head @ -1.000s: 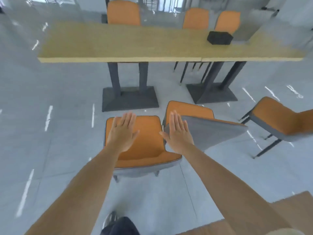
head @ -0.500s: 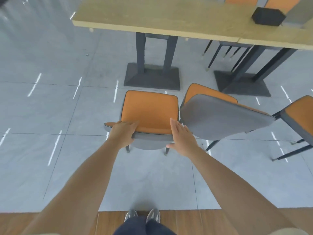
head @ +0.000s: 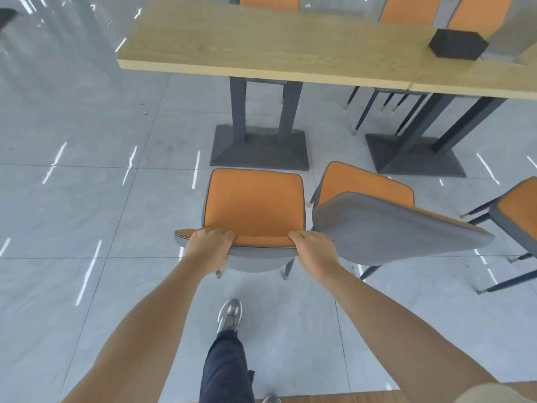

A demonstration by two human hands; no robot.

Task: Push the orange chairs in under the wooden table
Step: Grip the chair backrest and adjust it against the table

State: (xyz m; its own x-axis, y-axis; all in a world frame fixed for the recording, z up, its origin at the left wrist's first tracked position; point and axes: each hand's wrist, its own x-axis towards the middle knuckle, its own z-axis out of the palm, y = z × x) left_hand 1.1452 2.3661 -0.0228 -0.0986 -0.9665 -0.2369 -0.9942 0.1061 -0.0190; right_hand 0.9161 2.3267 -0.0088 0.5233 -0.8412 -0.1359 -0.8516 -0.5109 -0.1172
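On the pale grey tiled floor (head: 96, 216), just short of the worktop (head: 261, 45), stands an orange chair (head: 254, 203) with a padded, rounded-square seat piped in dark trim and a smooth grey shell on its back. Both hands are closed over the top edge of its backrest: the left hand (head: 207, 248) wraps the left corner with fingers curled over the orange front, and the right hand (head: 315, 251) clamps the right corner likewise. The chair's seat faces the worktop's dark metal pedestal base (head: 258, 149) and has not yet gone beneath the top. Just beside it on the right, a second orange chair (head: 377, 219) is turned at an angle, its broad grey back nearly touching the right hand. A third chair (head: 514, 210) sits at the right edge on thin dark legs. The worktop is a long slab of light wood grain, and a black, faceted box (head: 457, 48) rests on it far right; its contents cannot be seen. More orange chair backs (head: 404, 13) show beyond it.
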